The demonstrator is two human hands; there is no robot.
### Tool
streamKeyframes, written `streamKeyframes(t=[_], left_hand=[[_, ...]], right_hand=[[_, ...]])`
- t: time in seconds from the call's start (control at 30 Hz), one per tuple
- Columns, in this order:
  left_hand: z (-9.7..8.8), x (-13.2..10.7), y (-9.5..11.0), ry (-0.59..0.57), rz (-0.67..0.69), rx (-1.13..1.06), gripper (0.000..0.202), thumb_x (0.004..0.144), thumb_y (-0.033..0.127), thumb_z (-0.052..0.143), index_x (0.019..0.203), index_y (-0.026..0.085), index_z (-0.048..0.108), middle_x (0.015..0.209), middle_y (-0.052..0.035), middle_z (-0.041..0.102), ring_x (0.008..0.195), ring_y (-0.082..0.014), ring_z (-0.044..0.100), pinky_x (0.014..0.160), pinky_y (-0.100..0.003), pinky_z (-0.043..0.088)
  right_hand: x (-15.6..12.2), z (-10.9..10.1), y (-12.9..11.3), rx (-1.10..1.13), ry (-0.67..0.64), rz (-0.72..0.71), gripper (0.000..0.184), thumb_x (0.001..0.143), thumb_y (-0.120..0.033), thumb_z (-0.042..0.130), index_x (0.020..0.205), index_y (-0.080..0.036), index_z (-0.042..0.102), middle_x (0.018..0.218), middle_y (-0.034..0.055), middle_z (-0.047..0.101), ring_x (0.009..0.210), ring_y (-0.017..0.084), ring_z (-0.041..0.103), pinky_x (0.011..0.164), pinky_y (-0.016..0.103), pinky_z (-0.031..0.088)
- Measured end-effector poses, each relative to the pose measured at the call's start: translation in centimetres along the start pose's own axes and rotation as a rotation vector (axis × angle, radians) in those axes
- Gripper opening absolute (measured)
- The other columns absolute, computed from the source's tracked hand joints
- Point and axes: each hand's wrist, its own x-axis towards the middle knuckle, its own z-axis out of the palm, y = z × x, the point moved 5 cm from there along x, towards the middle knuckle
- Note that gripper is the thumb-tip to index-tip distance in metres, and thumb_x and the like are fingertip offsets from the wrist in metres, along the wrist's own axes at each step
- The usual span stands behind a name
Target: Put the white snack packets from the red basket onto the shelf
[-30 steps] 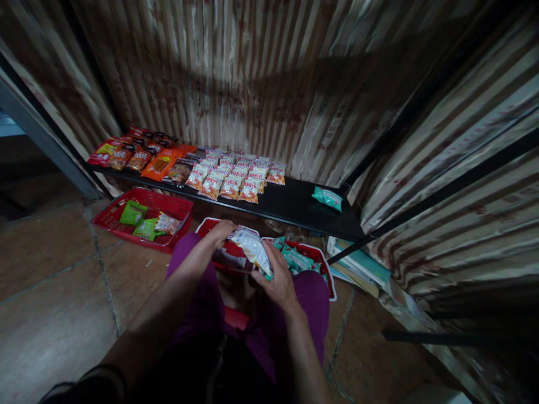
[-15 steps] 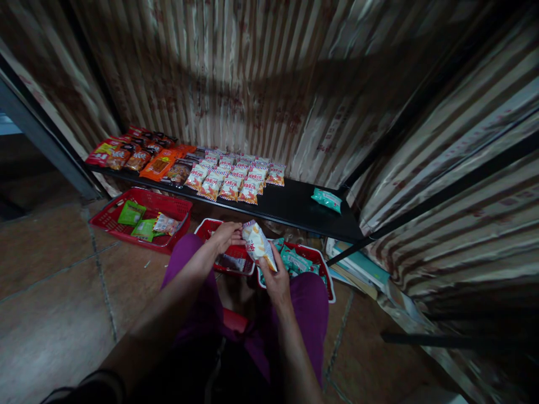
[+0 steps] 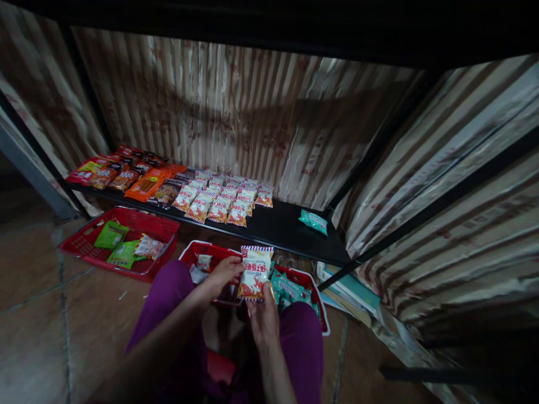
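Observation:
A white and orange snack bag with striped ends is held up over the baskets, its printed front turned toward me. My right hand grips it from below, thumb on the lower front. The fingers of my left hand close on its left edge. Matching snack bags lie in overlapping rows on the low black shelf. Behind my left hand, the middle red basket holds a few bags, partly hidden. Teal packets fill the right basket.
On the shelf's left lie red bags and orange packets; one teal packet lies at its right. A red basket with green packets stands at left on the tiles. A dark upper shelf edge crosses overhead.
The snack bag has turned from slanted to upright, front toward me. My left hand has come onto its left edge. The view has tilted up, bringing the upper shelf edge in.

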Motion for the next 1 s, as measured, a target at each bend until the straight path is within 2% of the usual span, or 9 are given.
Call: streamKeyframes(t=[0.1, 0.2, 0.4, 0.53, 0.63, 0.77, 0.9, 1.0], left_hand=[[1.4, 0.3, -0.4, -0.091, 0.064, -0.065, 0.049, 0.059, 0.045, 0.076, 0.093, 0.013, 0.060, 0.084, -0.0053, 0.068, 0.075, -0.0162, 0.063, 0.067, -0.026, 0.046], [2.6, 1.0, -0.3, -0.136, 0.122, -0.173, 0.059, 0.054, 0.044, 0.080, 0.099, 0.013, 0.057, 0.088, -0.0083, 0.069, 0.079, -0.0209, 0.065, 0.078, -0.034, 0.048], [3.4, 4.9, 0.9, -0.034, 0.238, -0.166, 0.056, 0.062, 0.039, 0.075, 0.107, 0.013, 0.055, 0.098, -0.0113, 0.068, 0.089, -0.0229, 0.065, 0.083, -0.037, 0.050], [3.8, 9.0, 2.2, 0.033, 0.320, -0.029, 0.047, 0.071, 0.030, 0.066, 0.114, 0.013, 0.052, 0.100, -0.0112, 0.068, 0.089, -0.0210, 0.065, 0.080, -0.034, 0.051], [4.5, 12.4, 3.2, 0.095, 0.363, 0.119, 0.042, 0.077, 0.025, 0.059, 0.118, 0.018, 0.051, 0.104, -0.0081, 0.068, 0.092, -0.0195, 0.065, 0.081, -0.032, 0.052], [5.4, 16.7, 5.4, 0.240, 0.384, 0.374, 0.045, 0.080, 0.024, 0.057, 0.124, 0.022, 0.048, 0.109, -0.0055, 0.067, 0.100, -0.0198, 0.063, 0.088, -0.034, 0.049], [6.7, 19.9, 8.1, 0.301, 0.414, 0.580, 0.048, 0.084, 0.025, 0.050, 0.131, 0.016, 0.042, 0.117, -0.0107, 0.063, 0.106, -0.0217, 0.061, 0.094, -0.037, 0.045], [7.3, 21.6, 9.5, 0.345, 0.444, 0.691, 0.051, 0.085, 0.022, 0.046, 0.134, 0.011, 0.038, 0.126, -0.0148, 0.058, 0.115, -0.0229, 0.056, 0.100, -0.036, 0.041]], right_hand=[[0.8, -0.2, -0.3, -0.022, 0.010, -0.030, 0.042, 0.069, -0.052, 0.069, 0.099, -0.024, 0.064, 0.096, 0.0002, 0.070, 0.082, 0.016, 0.066, 0.070, 0.026, 0.052], [2.0, -0.4, -1.0, -0.075, 0.027, -0.079, 0.044, 0.068, -0.052, 0.069, 0.102, -0.024, 0.063, 0.100, 0.0012, 0.070, 0.088, 0.018, 0.066, 0.072, 0.027, 0.052], [6.3, 0.6, -3.5, -0.266, -0.015, -0.222, 0.063, 0.066, -0.048, 0.072, 0.121, -0.024, 0.057, 0.114, 0.0049, 0.067, 0.104, 0.023, 0.062, 0.084, 0.033, 0.051], [10.9, 1.0, -5.8, -0.441, 0.021, -0.292, 0.066, 0.062, -0.047, 0.074, 0.120, -0.018, 0.059, 0.117, 0.0085, 0.066, 0.110, 0.026, 0.059, 0.092, 0.035, 0.047], [14.7, 1.5, -7.7, -0.523, 0.008, -0.342, 0.064, 0.063, -0.047, 0.073, 0.118, -0.017, 0.061, 0.116, 0.0096, 0.066, 0.106, 0.026, 0.061, 0.089, 0.035, 0.048], [19.9, 2.7, -10.0, -0.586, -0.006, -0.410, 0.064, 0.064, -0.049, 0.069, 0.118, -0.016, 0.062, 0.113, 0.0106, 0.068, 0.099, 0.026, 0.064, 0.085, 0.035, 0.050], [24.6, 4.3, -11.7, -0.627, 0.034, -0.461, 0.062, 0.063, -0.050, 0.069, 0.113, -0.014, 0.066, 0.110, 0.0112, 0.069, 0.098, 0.026, 0.064, 0.086, 0.035, 0.049], [27.5, 5.6, -12.2, -0.575, 0.037, -0.457, 0.063, 0.061, -0.048, 0.070, 0.113, -0.013, 0.065, 0.107, 0.0116, 0.070, 0.093, 0.025, 0.065, 0.083, 0.035, 0.050]])
